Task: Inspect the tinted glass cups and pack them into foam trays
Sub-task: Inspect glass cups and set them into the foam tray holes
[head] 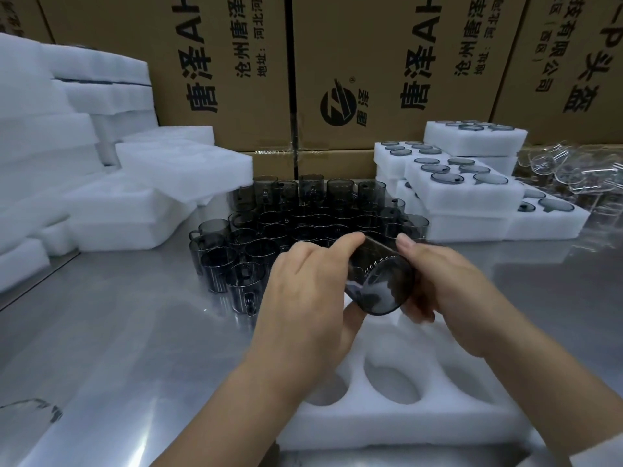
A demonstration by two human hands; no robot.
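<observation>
A dark tinted glass cup (381, 281) is held on its side between my left hand (310, 291) and my right hand (448, 288), with its open mouth turned toward me. Both hands grip it, just above a white foam tray (404, 419) whose round pockets show nothing in them. Behind the hands, several more tinted cups (296, 217) stand bunched together on the steel table (118, 348).
Stacks of foam trays without cups (141, 197) are piled at the left. Foam trays holding packed cups (465, 187) are stacked at the right, with clear glassware (573, 170) beyond them. Printed cardboard boxes (337, 79) wall off the back.
</observation>
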